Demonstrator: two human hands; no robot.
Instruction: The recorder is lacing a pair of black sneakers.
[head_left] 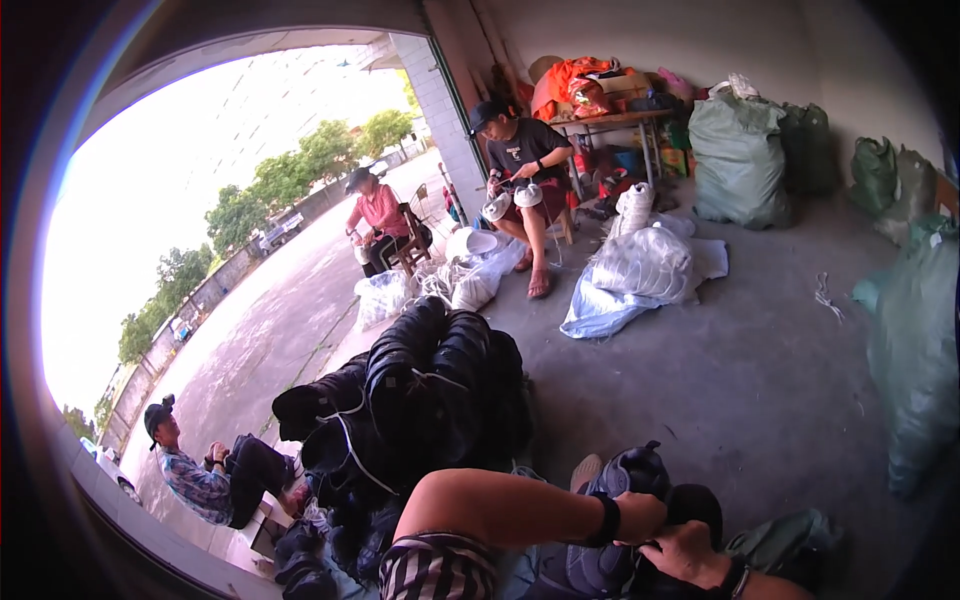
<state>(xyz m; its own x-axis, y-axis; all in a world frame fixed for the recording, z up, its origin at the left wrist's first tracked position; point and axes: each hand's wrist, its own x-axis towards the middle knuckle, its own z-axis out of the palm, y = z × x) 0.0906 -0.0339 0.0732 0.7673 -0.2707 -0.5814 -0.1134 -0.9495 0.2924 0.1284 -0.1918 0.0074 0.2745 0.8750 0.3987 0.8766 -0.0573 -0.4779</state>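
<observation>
- Together, down in the near right, are the person's two hands: the left hand [640, 517] has its fingers curled in, and what lies inside them cannot be told.
- Just beside it, the right hand [690, 553] has its fingers bent toward the left one; whether they are clamped on anything cannot be told.
- A dark cloth piece [697, 503] is close against the hands, on their far right side, partly covered by them.
- Bands circle both wrists, and a striped sleeve [440, 568] covers the left upper arm.
- Near right of the hands, a green cloth [785, 540] lies crumpled.
- Left of the hands and a bit farther, black stacks [420, 370] of nested pieces lean together, with a white cord [352, 440] across them.
- More dark pieces [305, 560] are heaped at the near left.
- Far in the middle, a seated person in a dark shirt [520, 148] holds white pieces [527, 195]; left of them, another in a pink shirt [380, 217] sits on a chair [412, 240].
- At the left, a third person in a patterned shirt [195, 487] sits low.
- A white bundle [645, 262] rests on the floor [740, 370], with green sacks [740, 160] farther right.
</observation>
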